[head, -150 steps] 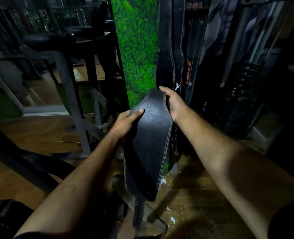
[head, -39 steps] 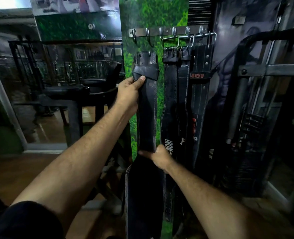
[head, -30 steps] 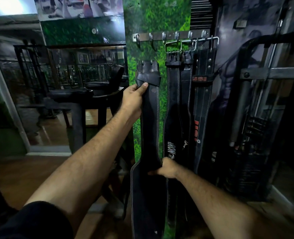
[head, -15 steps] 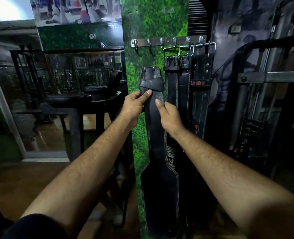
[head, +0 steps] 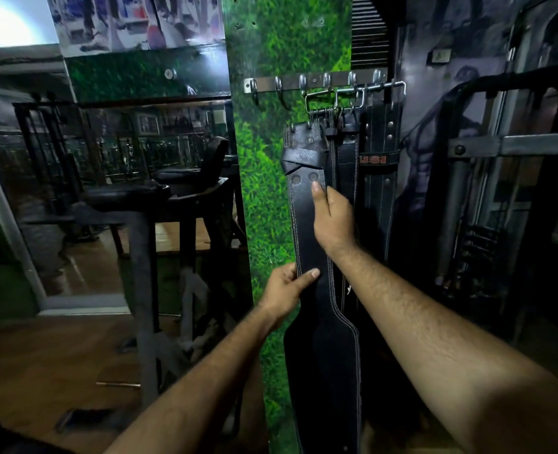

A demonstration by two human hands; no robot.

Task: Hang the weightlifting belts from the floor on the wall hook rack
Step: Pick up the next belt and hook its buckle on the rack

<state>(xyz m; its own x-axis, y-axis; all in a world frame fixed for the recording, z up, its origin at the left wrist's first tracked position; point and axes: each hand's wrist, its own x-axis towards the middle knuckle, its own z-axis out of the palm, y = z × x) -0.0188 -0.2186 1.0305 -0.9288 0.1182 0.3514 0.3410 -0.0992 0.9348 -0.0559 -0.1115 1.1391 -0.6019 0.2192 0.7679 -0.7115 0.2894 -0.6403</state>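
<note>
At left, dim bench (head: 159,194) over wooden floor (head: 42,365). Lower centre: left hand (head: 286,288), fingers pinching the belt (head: 317,263) at its left edge, thumb across the front. Belt upright along the green panel (head: 264,191), buckle end just below the rack (head: 313,84) at upper centre, not on a hook. Right hand (head: 333,219) higher up, fingers wrapped around the strap's right edge. Further right, other belts (head: 377,165) hanging from the hooks.
</note>
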